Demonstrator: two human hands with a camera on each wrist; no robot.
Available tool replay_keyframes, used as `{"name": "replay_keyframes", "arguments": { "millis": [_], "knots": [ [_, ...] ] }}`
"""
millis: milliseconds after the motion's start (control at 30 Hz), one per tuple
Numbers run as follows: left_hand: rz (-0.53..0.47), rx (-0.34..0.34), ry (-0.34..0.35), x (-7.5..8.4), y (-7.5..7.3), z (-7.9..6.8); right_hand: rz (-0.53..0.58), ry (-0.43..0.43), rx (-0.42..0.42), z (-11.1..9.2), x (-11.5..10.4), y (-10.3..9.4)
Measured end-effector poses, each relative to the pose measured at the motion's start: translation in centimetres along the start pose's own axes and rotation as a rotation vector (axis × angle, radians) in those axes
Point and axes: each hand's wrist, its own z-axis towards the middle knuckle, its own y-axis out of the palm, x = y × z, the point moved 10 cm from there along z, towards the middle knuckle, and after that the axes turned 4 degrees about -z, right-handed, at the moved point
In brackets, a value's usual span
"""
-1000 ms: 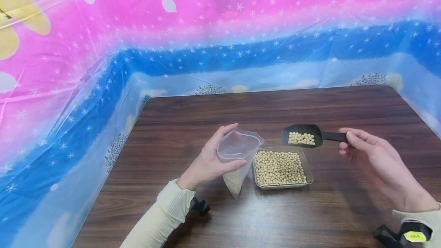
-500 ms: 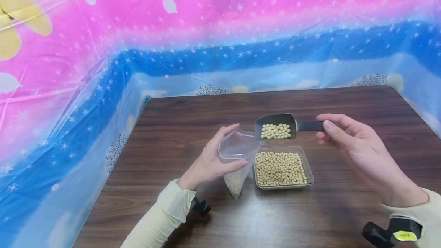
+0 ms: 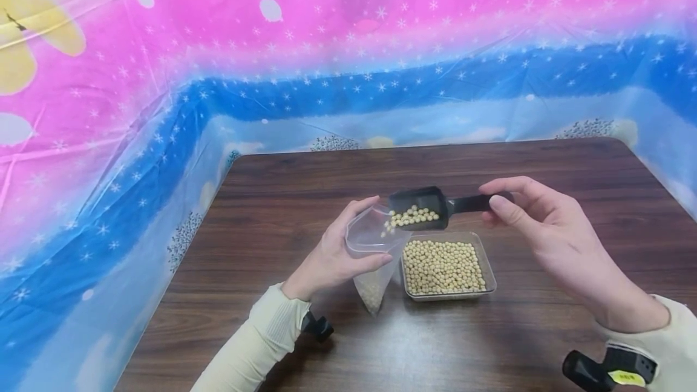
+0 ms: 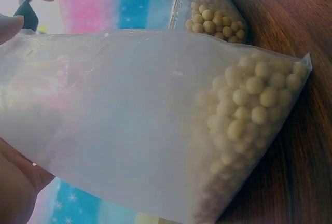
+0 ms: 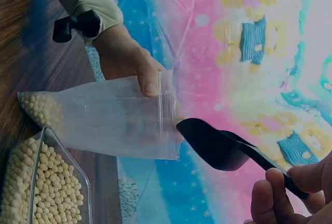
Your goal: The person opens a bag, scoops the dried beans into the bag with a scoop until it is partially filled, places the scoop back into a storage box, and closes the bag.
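My left hand (image 3: 332, 247) grips a translucent zip bag (image 4: 124, 99) near its top, thumb and fingers holding the mouth wide. Soybeans (image 4: 249, 99) fill the bag's bottom corner, which points down toward the table. In my right hand (image 3: 561, 241) a black scoop (image 5: 212, 143) is pinched by its handle. The scoop tilts left, its lip over the bag's mouth, and soybeans (image 3: 414, 216) slide off it into the bag. Right of the bag stands a clear plastic box (image 3: 490, 271) full of soybeans, below the scoop.
A dark wood-grain table (image 3: 272, 198) lies under everything. Behind it and along its left side hangs a pink and blue patterned cloth (image 3: 348, 53). Black wrist cameras (image 3: 318, 326) are strapped at both cream sleeves.
My right hand has brought the scoop leftward from above the box to the bag's mouth and tipped it. Soybeans now run off its lip. The left hand and bag have stayed in place.
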Motion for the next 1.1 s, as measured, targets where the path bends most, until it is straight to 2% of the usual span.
{"name": "replay_keyframes", "arguments": {
  "millis": [167, 400, 467, 600, 700, 800, 967, 1100],
  "knots": [
    [-0.002, -0.002, 0.017, 0.1, 0.1, 0.1, -0.048, -0.079, 0.013, -0.2, -1.2, 0.5],
    [-0.036, -0.007, -0.011, -0.1, 0.1, -0.1, -0.186, -0.112, 0.055, -0.7, -2.1, 0.4],
    [-0.058, -0.008, -0.024, -0.2, 0.1, -0.1, -0.186, -0.132, 0.105, -0.9, -2.4, -0.4],
    [-0.075, -0.005, -0.042, -0.4, 0.0, -0.2, -0.192, -0.156, 0.268, -1.7, -2.3, -3.2],
    [-0.076, -0.005, -0.045, -0.3, 0.1, -0.2, -0.258, -0.111, 0.321, -2.4, -0.8, -4.7],
    [-0.077, -0.002, -0.048, -0.2, 0.0, -0.2, -0.353, -0.046, 0.245, -2.8, 1.6, -4.5],
    [-0.088, 0.0, -0.05, -0.1, -0.1, -0.2, -0.462, 0.01, 0.053, -3.5, 5.0, -2.2],
    [-0.086, -0.003, -0.054, -0.2, 0.0, -0.1, -0.476, 0.016, 0.003, -3.9, 6.4, -1.2]
  ]
}}
